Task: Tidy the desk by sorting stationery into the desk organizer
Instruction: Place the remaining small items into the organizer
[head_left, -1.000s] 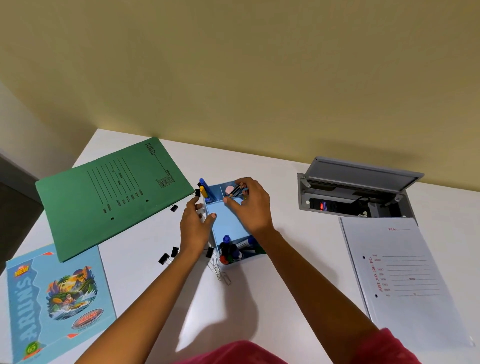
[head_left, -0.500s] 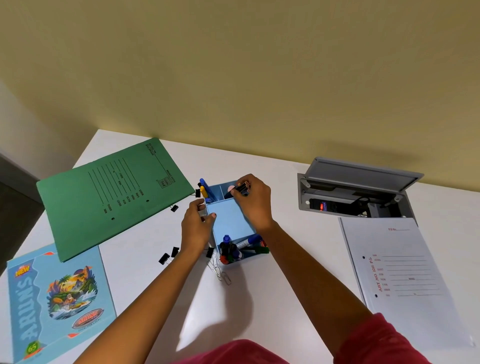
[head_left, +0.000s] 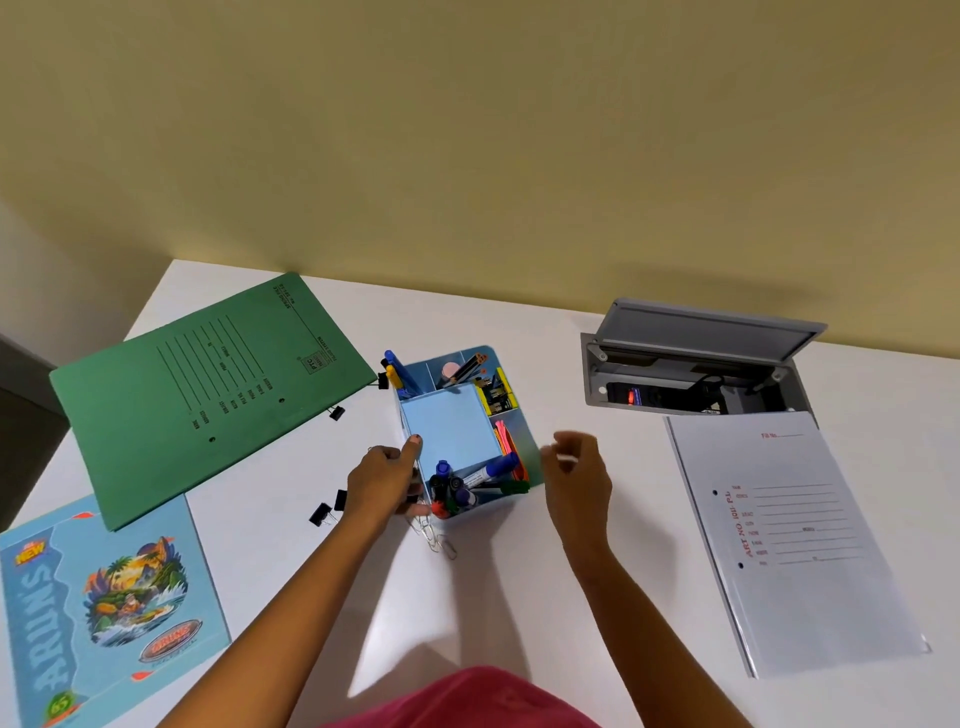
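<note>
The left hand rests against the left wall of the desk organizer, forefinger stretched up along its rim. The other fingers are curled below, and I cannot tell whether they hold anything. The right hand hovers just right of the organizer, blurred, fingers loosely curled around nothing visible.

The blue organizer stands mid-table, with markers in its near compartment, pencils at the far end and pens at the far left corner. Paper clips lie just in front of it and binder clips to its left. A green folder and a notebook lie further left, a white file to the right.
</note>
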